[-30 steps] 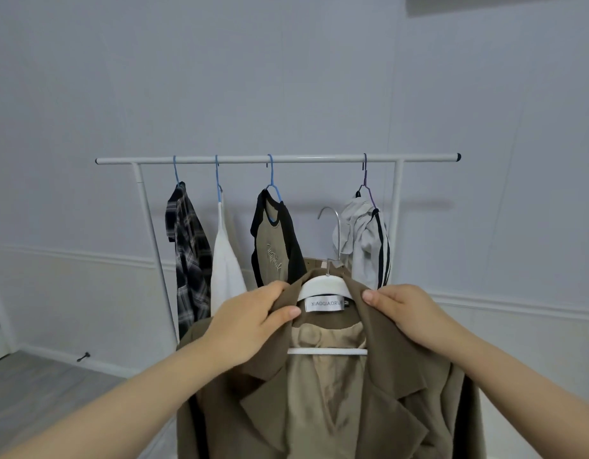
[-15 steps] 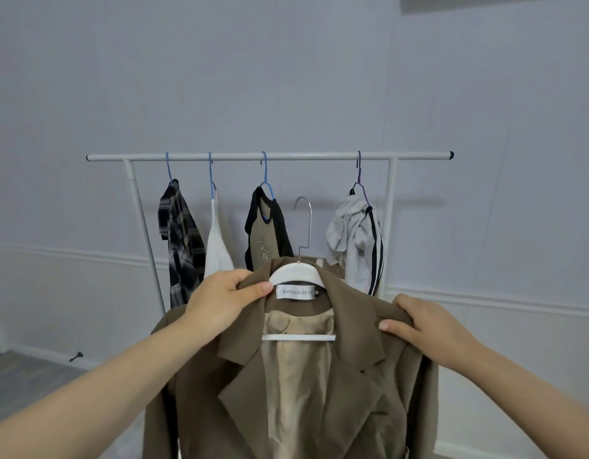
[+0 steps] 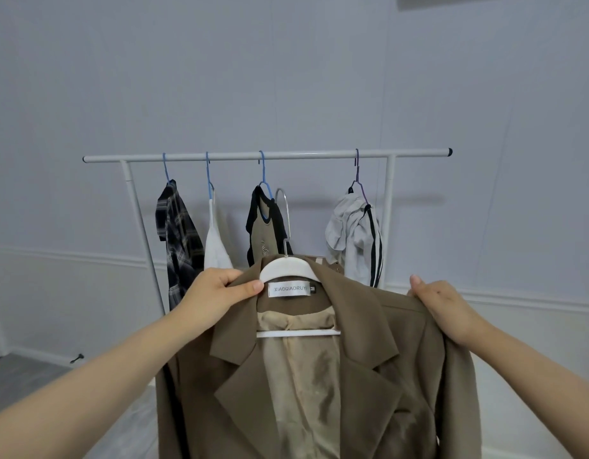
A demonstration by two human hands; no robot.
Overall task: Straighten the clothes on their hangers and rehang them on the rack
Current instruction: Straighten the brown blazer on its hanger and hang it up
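Note:
A brown blazer (image 3: 362, 356) with beige lining hangs on a white hanger (image 3: 288, 270) with a metal hook, held up in front of the white rack (image 3: 303, 156). My left hand (image 3: 213, 298) pinches the collar at the hanger's left side, thumb over the cloth. My right hand (image 3: 447, 309) grips the blazer's right shoulder. On the rail hang a plaid shirt (image 3: 180, 236), a white top (image 3: 215, 250), an olive and black tee (image 3: 265, 230) and a crumpled grey garment with black stripes (image 3: 356, 240).
The rack stands against a pale wall. Between the tee's blue hanger and the grey garment's purple hanger (image 3: 358, 180) the rail is bare. Grey floor (image 3: 24, 379) shows at lower left.
My right hand slid outward from the collar to the blazer's right shoulder. The blazer and hanger shifted left, and the view drew a little closer to the rack.

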